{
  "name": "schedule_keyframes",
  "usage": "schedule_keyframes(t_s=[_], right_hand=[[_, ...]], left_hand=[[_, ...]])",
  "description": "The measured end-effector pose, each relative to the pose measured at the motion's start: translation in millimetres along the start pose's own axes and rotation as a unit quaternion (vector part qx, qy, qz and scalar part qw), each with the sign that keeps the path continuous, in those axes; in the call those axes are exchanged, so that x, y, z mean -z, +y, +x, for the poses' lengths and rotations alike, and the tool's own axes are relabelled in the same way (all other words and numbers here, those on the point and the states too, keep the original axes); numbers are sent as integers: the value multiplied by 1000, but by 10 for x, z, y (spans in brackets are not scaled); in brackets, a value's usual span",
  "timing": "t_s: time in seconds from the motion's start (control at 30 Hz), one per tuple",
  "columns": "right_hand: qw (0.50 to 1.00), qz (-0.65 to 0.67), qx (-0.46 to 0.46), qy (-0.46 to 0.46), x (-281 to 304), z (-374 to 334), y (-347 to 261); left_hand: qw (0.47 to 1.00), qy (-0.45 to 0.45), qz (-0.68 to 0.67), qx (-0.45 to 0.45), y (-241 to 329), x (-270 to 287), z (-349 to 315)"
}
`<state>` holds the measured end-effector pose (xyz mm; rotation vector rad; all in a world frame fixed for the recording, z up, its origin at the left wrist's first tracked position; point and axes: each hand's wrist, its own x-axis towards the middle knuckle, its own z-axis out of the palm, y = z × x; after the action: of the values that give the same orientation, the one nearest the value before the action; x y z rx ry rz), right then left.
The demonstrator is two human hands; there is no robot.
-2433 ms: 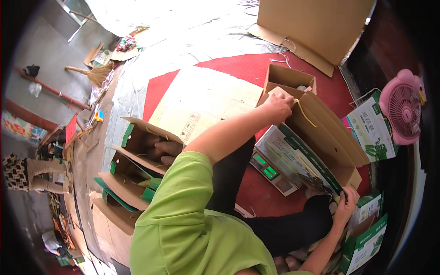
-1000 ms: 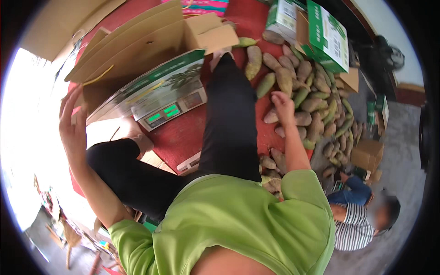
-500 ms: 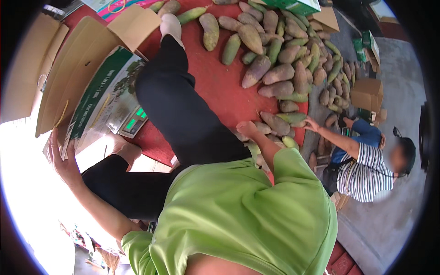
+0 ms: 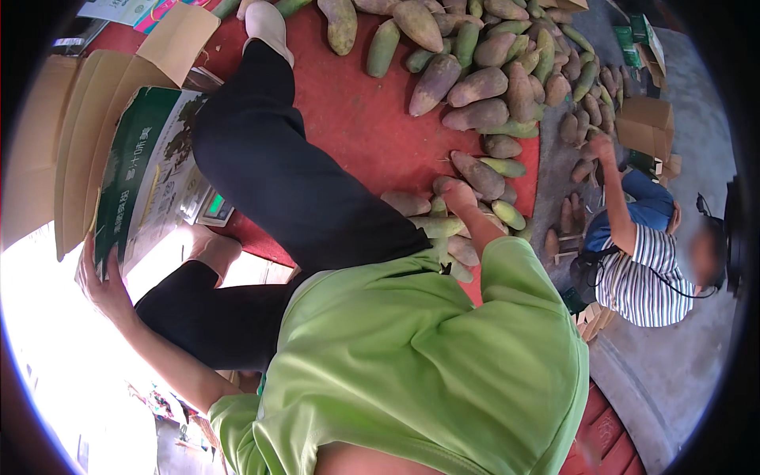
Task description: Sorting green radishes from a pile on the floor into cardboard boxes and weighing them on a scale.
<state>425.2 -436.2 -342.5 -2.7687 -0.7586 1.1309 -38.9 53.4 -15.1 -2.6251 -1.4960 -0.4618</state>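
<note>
My left hand (image 4: 105, 286) grips the near edge of an opened green-and-white carton (image 4: 141, 170), its wall between thumb and fingers. The carton leans beside a scale with a lit green display (image 4: 215, 206). My right hand (image 4: 457, 195) is down in a small heap of large mangoes beside my thigh. Its fingers are curled over a purplish mango (image 4: 440, 184), mostly hidden under them. Around that hand lie another purplish mango (image 4: 479, 176) and a green one (image 4: 507, 214).
A large pile of green and purplish mangoes (image 4: 518, 91) spreads over the red mat (image 4: 356, 142). At right a co-worker in a striped shirt (image 4: 645, 285) reaches a hand (image 4: 599, 148) to more mangoes. Brown cartons stand at far left, and an open carton (image 4: 645, 127) at right.
My right hand has moved right and slightly up within the small heap. The co-worker's hand has left a green mango near me and swung away. My left hand stays on the carton.
</note>
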Motion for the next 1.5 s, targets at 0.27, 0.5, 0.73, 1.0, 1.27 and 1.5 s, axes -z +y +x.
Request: schedule_keyframes(t_s=[0.27, 0.5, 0.73, 1.0, 1.27, 1.5], right_hand=[[985, -88, 119, -94, -16, -181, -967], [954, -112, 176, -218, -8, 42, -1068], [952, -98, 106, -268, -283, 131, -1227], [958, -114, 210, -155, -956, 561, -507], [926, 317, 171, -115, -164, 1207, -367], [908, 317, 262, 82, 2049, 335, -2680]], left_hand=[[1000, 7, -22, 20, 114, 6, 0], [998, -16, 31, 57, 344, 160, 31], [995, -7, 13, 95, 357, 200, -3], [995, -3, -52, 90, 388, 216, 0], [985, -30, -112, 128, 347, 197, -82], [991, -21, -85, 104, 368, 275, -111]])
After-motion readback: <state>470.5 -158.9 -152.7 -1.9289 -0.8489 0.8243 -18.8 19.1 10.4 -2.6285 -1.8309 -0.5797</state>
